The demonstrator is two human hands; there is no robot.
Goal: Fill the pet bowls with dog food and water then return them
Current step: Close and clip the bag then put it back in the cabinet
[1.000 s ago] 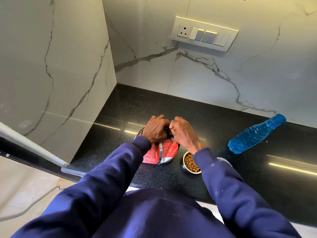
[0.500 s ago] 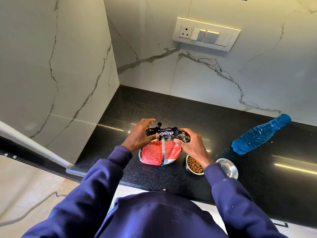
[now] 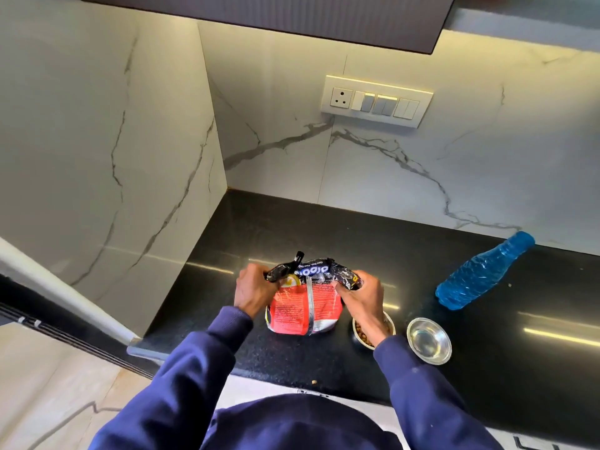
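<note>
A red and black dog food bag (image 3: 305, 310) stands upright on the black counter (image 3: 487, 368). My left hand (image 3: 255, 292) grips the left end of its folded black top. My right hand (image 3: 360, 295) grips the right end. A steel bowl with brown kibble (image 3: 363, 336) sits just right of the bag, partly hidden under my right wrist. A second steel bowl (image 3: 428, 341) stands further right and looks empty of kibble. A blue water bottle (image 3: 480, 271) lies on its side at the back right.
One loose kibble piece (image 3: 314, 382) lies near the counter's front edge. A marble wall closes the left side and the back, with a switch panel (image 3: 376, 100) above. A dark cabinet (image 3: 292, 17) overhangs the counter.
My hands moved apart from the middle of the bag top to its two ends. The view has tilted up and the second bowl has come into sight.
</note>
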